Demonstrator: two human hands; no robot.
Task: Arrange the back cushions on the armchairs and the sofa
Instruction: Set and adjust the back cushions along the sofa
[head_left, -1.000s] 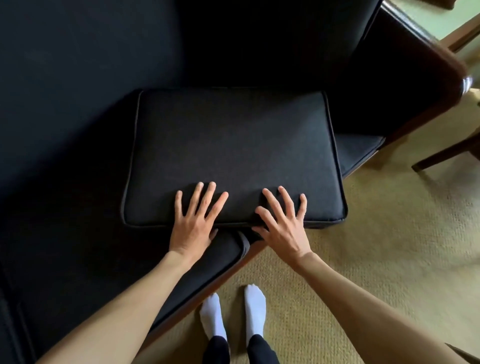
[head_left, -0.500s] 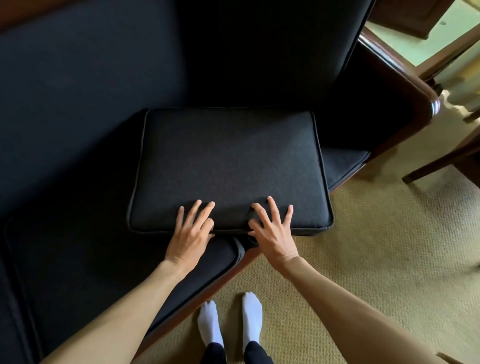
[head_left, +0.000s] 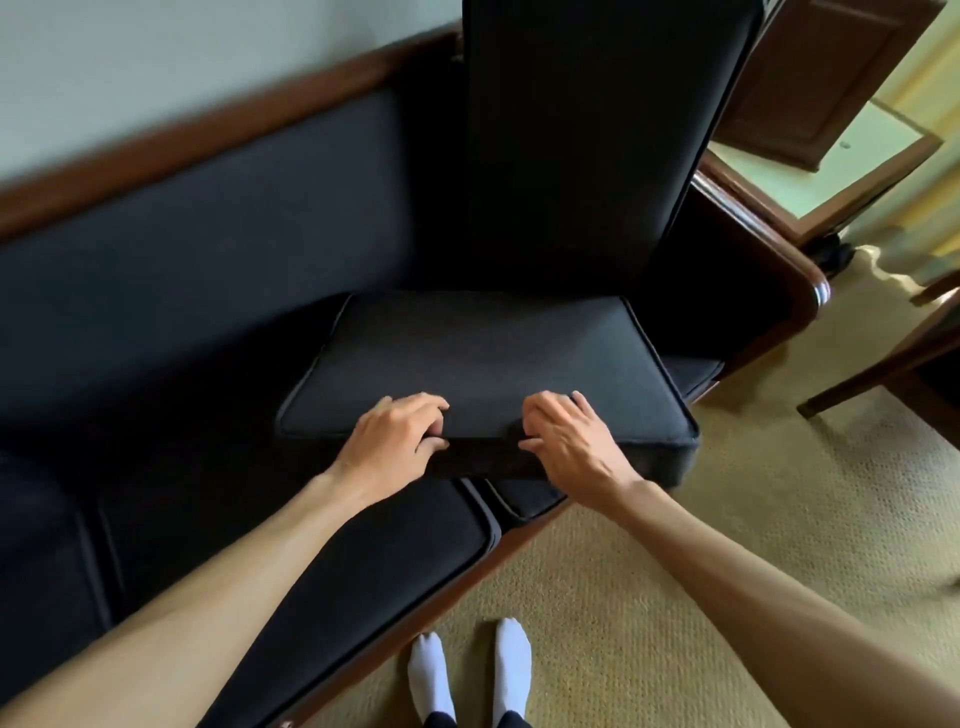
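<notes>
- Back cushion (head_left: 483, 364): flat on sofa seat (head_left: 363, 561); near edge pinched by left hand (head_left: 392, 441) and right hand (head_left: 569, 444), fingers curled.
- Step judged: lifting; next, far edge to be tipped upright beyond the grip.

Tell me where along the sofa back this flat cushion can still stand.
Free: the long bare sofa backrest left of the upright back cushion, over the left seat cushion. Crowded: the right end, where the upright cushion fills the gap up to the wooden armrest. Both the left hand and right hand grip the flat cushion.
</notes>
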